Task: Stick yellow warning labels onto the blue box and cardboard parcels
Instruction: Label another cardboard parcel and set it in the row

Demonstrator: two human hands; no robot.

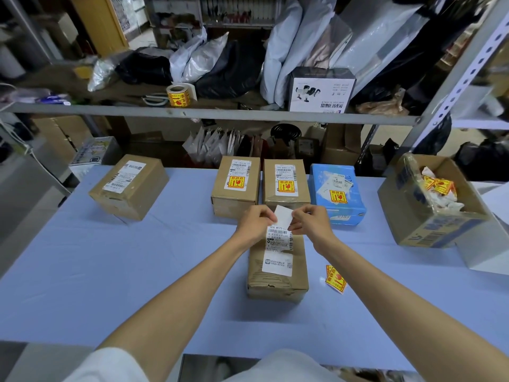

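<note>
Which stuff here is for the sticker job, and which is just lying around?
For the job:
- blue box
- near parcel
- left parcel
- white slip in left hand and right hand
- loose yellow label
- label roll

Lying about:
- scissors
- plastic bags
- scanner box

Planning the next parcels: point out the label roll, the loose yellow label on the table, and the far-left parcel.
label roll [179, 96], head view, its yellow outer face.
loose yellow label [336, 279], head view, its middle.
far-left parcel [128, 186], head view, its top face.
</note>
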